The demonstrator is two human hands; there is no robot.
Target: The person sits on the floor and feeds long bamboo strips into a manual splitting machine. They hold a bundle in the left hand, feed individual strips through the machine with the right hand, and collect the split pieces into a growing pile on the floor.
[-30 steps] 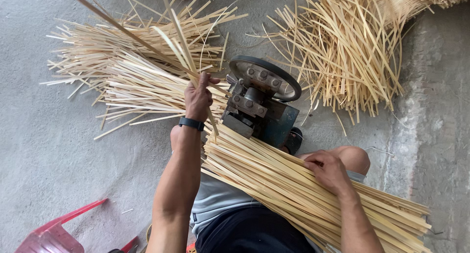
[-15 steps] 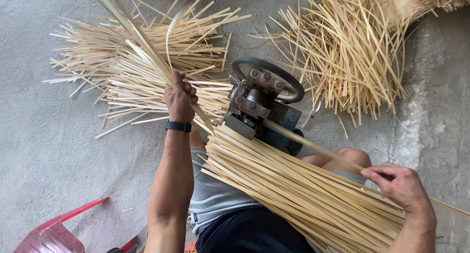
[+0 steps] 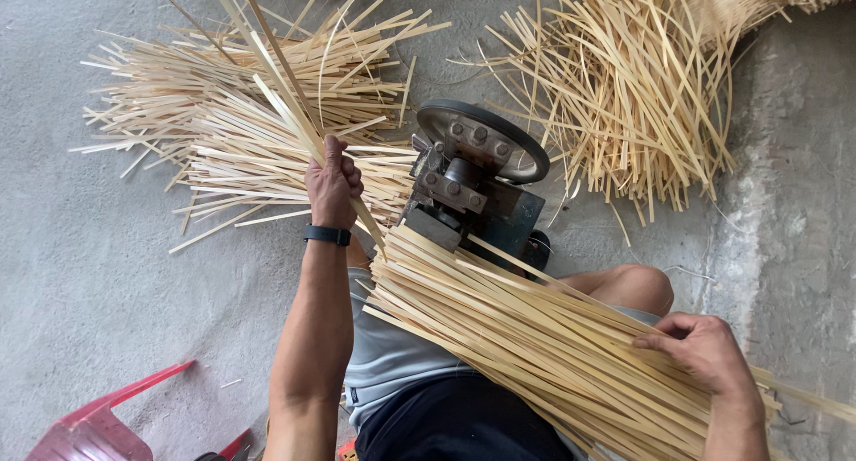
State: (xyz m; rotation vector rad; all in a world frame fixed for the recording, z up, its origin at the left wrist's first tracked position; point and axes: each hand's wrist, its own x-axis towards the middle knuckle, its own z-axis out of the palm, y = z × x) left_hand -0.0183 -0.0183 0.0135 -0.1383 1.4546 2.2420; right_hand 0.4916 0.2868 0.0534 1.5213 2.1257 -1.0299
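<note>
At the far left, a red plastic chair (image 3: 98, 421) poked into view on the grey floor (image 3: 89, 292). Above it lay a wide pile of pale strips (image 3: 152, 113).

Your left hand (image 3: 333, 185), with a black band (image 3: 326, 234) on the wrist, was closed tight on a few long strips (image 3: 267, 78). They stuck up and away over that pile. It looked like you were drawing cut strips off to that side. A next move would call for a firm hold, so the thin strips did not slip or bend.

Just right of that hand stood the dark metal machine (image 3: 473, 193) with its round wheel. A thick bundle (image 3: 535, 345) lay across your lap, its end touching the machine. Beyond the machine lay a loose heap (image 3: 624, 95).

Your right hand (image 3: 704, 349) sat on the bundle with its fingers curled. I could not tell if it gripped a strip.

No packages, labels or signs showed anywhere.
</note>
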